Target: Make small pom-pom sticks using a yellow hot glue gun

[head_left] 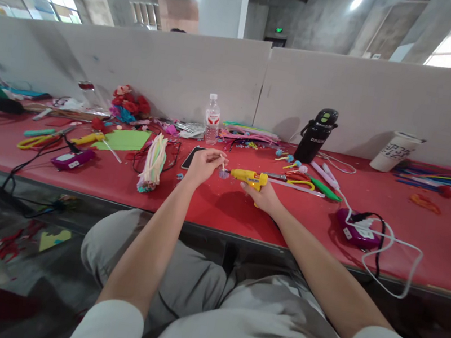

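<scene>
In the head view my right hand point(264, 196) is wrapped round a yellow hot glue gun point(248, 178), its nozzle pointing left. My left hand point(205, 166) pinches a thin pale stem point(223, 163) with a small purple piece point(223, 174) at its lower end. The nozzle tip is right beside the purple piece; whether they touch I cannot tell. Behind my left hand lies a dark phone point(191, 157), partly covered. A bundle of pastel pipe-cleaner-like stems point(153, 163) lies to the left of my hands.
A water bottle point(212, 121), a black flask point(317, 136) and a white tumbler point(395, 152) stand at the back. Purple power sockets point(357, 230) with loose cables lie right, another point(73, 158) left. Yellow-handled scissors point(302, 184) and a green tool point(325, 189) lie beyond my right hand.
</scene>
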Demonstrator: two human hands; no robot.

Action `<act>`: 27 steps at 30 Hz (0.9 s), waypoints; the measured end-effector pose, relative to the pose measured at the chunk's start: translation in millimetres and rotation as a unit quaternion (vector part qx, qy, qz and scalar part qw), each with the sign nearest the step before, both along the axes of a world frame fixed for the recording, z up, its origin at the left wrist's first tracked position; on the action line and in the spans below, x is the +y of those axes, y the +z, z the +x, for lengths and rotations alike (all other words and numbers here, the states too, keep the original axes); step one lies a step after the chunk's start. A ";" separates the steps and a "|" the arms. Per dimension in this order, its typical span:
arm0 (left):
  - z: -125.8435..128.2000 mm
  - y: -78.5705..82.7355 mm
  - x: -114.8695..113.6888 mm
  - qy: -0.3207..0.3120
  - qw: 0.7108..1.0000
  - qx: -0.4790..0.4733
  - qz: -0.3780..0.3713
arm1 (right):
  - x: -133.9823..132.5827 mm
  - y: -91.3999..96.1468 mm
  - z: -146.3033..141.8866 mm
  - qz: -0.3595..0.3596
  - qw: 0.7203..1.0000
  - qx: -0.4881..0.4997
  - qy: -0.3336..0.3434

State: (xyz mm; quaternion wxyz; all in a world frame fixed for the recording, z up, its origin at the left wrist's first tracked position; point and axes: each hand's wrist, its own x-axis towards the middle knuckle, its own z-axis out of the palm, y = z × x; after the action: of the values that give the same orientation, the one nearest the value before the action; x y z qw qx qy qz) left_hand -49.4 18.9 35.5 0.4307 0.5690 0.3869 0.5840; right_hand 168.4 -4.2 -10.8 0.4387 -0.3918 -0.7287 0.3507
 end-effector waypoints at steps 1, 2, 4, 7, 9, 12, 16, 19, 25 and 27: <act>-0.1 -0.1 0.1 -0.001 1.000 -0.001 -0.001 | 0.2 -0.2 0.1 -0.001 1.000 -0.001 -0.002; -0.3 -0.2 0.1 -0.002 1.000 -0.002 -0.002 | 0.2 -0.2 0.2 -0.001 1.000 0.000 -0.003; -0.7 -0.1 -0.1 -0.003 1.000 -0.003 -0.001 | -0.2 0.5 0.2 -0.001 1.000 0.004 -0.003; -0.9 0.8 -0.8 -0.001 1.000 -0.004 -0.002 | -1.5 2.3 0.1 -0.001 1.000 -0.001 0.000; -0.5 1.5 -1.4 0.001 1.000 -0.010 -0.008 | -2.5 3.2 -0.1 -0.004 1.000 -0.004 0.002; 0.4 2.2 -2.2 0.000 1.000 -0.022 -0.018 | -4.0 3.9 -0.2 -0.015 1.000 -0.006 0.002; 0.0 1.2 -1.6 0.002 1.000 -0.013 -0.007 | -5.0 4.8 -0.1 -0.014 1.000 -0.008 0.003; -1.0 -0.2 -0.2 0.002 1.000 -0.002 0.002 | -5.2 6.0 -0.4 -0.003 1.000 -0.003 0.004; -1.5 -0.3 0.2 0.004 1.000 -0.013 -0.011 | -5.2 6.2 -1.4 0.007 1.000 0.002 0.010; -1.5 0.1 -0.3 0.005 1.000 -0.015 -0.013 | -4.8 5.4 -1.2 0.006 1.000 0.003 0.013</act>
State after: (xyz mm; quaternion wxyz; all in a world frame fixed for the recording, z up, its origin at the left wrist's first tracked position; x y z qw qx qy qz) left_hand -51.0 18.6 35.6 0.4411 0.5522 0.3908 0.5898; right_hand 167.2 -9.1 -5.3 0.4384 -0.3790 -0.7345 0.3530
